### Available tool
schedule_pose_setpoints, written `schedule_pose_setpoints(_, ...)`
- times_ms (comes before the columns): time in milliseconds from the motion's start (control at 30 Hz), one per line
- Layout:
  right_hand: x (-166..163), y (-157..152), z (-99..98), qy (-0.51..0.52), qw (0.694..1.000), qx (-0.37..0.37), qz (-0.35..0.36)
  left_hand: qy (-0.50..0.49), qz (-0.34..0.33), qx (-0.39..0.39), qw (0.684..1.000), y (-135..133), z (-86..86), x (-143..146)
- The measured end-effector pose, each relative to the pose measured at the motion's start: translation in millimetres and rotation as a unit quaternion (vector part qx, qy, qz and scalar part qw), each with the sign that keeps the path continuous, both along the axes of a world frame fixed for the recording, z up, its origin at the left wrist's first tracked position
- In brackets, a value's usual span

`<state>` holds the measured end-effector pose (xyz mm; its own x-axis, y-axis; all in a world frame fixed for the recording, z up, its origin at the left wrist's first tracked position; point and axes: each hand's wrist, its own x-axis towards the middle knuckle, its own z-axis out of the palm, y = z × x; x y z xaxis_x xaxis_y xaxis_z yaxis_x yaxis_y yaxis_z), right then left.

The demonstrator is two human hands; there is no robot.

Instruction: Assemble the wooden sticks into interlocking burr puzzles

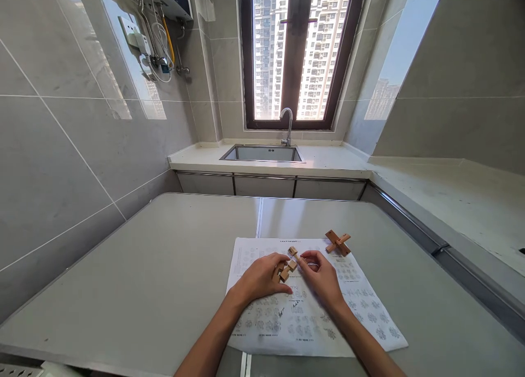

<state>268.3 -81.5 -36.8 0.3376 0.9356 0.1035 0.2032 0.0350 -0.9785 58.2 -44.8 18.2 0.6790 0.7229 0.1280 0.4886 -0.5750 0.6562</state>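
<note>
My left hand (pixel 262 278) is curled around a small cluster of notched wooden puzzle pieces (pixel 286 267) held just above a printed instruction sheet (pixel 311 322). My right hand (pixel 320 274) meets it from the right, fingers pinched on the end of a wooden stick (pixel 293 252) that pokes out of the cluster. A separate crossed wooden assembly (pixel 338 243) lies on the sheet's far right corner, apart from both hands.
The sheet lies on a grey table (pixel 164 278). Beyond it runs a white counter (pixel 328 161) with a steel sink (pixel 262 153) and tap (pixel 288 124) under a window. Tiled walls close in on both sides.
</note>
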Motion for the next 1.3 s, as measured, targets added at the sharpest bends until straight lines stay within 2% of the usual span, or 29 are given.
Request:
schedule_pose_setpoints(167,0,3,3.9,0.148,0.988,0.029,0.019,-0.069,0.028,-0.027,0.997,2,-1.8,1)
schedule_pose_setpoints(300,0,3,6.5,0.263,0.963,0.018,0.046,-0.149,0.056,-0.048,0.986,1,-2.6,5)
schedule_pose_setpoints(400,3,4,6.1,0.355,0.932,0.013,0.070,-0.225,0.104,-0.105,0.963,3,-3.4,9)
schedule_pose_setpoints(500,5,6,6.4,0.398,0.912,0.007,0.096,-0.303,0.146,-0.197,0.921,7,-4.1,12)
schedule_pose_setpoints(667,3,4,8.8,0.406,0.906,-0.008,0.120,-0.349,0.170,-0.289,0.875,11,-3.7,10)
schedule_pose_setpoints(867,2,-3,13.9,0.418,0.896,-0.022,0.150,-0.359,0.122,-0.351,0.856,8,-5.0,13)
schedule_pose_setpoints(1067,0,-4,18.7,0.391,0.910,-0.010,0.141,-0.391,0.087,-0.398,0.825,8,-6.4,13)
schedule_pose_setpoints(1167,-3,-5,21.9,0.362,0.920,-0.012,0.151,-0.391,0.053,-0.415,0.820,7,-3.3,12)
schedule_pose_setpoints(1300,-6,-7,25.2,0.314,0.934,-0.012,0.171,-0.365,0.006,-0.406,0.838,4,-2.3,12)
